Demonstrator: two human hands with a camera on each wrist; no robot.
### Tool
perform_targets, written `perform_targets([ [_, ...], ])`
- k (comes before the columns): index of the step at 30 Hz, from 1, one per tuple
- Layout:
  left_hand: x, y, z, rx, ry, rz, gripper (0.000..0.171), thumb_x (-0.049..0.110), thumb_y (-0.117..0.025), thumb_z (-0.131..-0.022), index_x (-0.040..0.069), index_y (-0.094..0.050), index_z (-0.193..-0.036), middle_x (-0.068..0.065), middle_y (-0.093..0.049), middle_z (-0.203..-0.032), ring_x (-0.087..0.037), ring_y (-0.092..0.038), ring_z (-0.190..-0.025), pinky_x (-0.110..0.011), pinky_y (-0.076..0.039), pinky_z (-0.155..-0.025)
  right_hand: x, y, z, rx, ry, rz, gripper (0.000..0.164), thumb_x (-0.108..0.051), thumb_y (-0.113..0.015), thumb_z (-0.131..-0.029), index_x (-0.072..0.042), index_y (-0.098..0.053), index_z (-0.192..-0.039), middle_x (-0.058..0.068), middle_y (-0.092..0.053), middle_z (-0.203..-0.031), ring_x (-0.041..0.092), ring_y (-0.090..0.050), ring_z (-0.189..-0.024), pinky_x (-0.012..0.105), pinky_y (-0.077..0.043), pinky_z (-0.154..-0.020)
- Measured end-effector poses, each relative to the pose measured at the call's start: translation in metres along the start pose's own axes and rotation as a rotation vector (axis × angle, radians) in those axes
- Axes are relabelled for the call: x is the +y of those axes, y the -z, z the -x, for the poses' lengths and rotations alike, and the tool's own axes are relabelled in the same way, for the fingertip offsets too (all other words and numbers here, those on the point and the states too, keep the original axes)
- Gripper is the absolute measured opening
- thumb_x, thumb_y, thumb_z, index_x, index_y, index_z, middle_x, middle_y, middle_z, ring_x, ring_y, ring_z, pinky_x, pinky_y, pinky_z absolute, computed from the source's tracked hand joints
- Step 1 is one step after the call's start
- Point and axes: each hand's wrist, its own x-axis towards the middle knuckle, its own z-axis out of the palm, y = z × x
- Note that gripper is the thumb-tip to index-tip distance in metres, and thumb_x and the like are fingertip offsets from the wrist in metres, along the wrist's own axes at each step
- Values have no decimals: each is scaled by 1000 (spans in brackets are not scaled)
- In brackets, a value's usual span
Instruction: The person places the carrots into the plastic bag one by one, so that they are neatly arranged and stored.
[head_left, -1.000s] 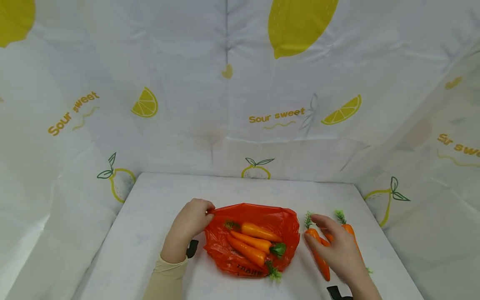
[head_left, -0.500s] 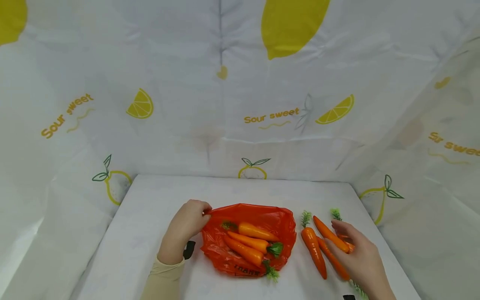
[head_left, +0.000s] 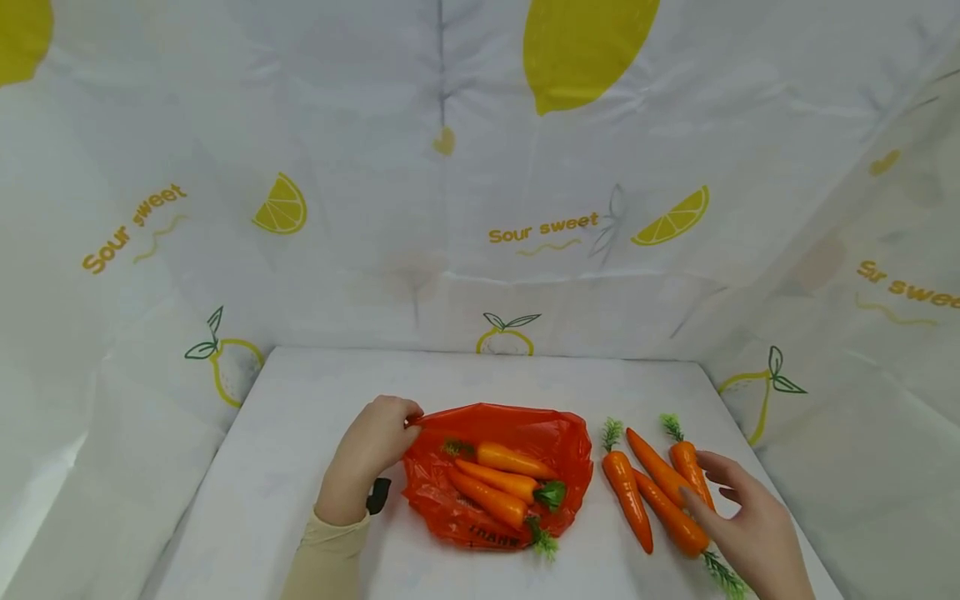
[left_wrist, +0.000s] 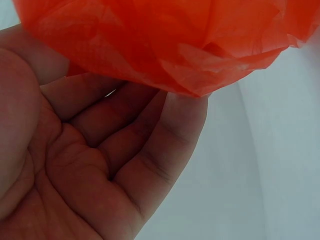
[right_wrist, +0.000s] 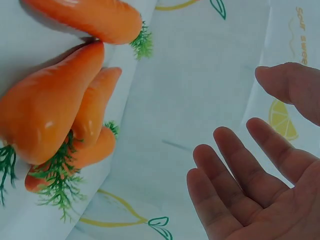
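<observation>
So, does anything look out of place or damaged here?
One small thing: the feathery green top of the nearest orange carrot in the crumpled red plastic bag pokes out past the bag's near edge, so it looks not fully tucked in. Nothing looks clearly spilled or damaged.

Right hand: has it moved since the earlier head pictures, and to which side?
Yes. In the head view, the right hand has moved to the right, towards the right edge of the white table.

three orange carrots (head_left: pixel 498 482) in a crumpled red bag (head_left: pixel 517 423), four more carrots (head_left: pixel 628 502) alongside
</observation>
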Motion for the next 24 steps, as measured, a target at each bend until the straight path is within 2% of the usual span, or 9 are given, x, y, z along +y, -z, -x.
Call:
perform_targets([
  [7, 0, 0, -2, 7, -1, -15, 15, 6, -76, -100, 7, -85, -111, -6, -82, -105, -17, -67, -85, -40, -63, -81, 6, 0, -3, -47, -90, 1, 81, -40, -86, -99, -1, -51, -160, 32, -58, -156, 52, -57, -136, 71, -54, -112],
  [18, -1, 1, -2, 2, 12, 2, 16, 6, -75, -100, 7, -85, -112, -5, -82, -105, -15, -64, -81, -34, -58, -73, 25, -8, -3, -17, -98, 5, 79, -41, -87, -98, 0, -54, -157, 33, -62, -151, 51, -61, -133, 68, -54, -111],
  [24, -2, -2, -3, 1, -1, -10, 15, 8, -76, -100, 8, -85, -111, -5, -82, -105, -16, -66, -84, -36, -61, -78, 32, -13, -9, -34, -133, -1, 77, -39, -85, -100, 1, -53, -158, 33, -60, -154, 51, -60, -134, 68, -54, -111],
])
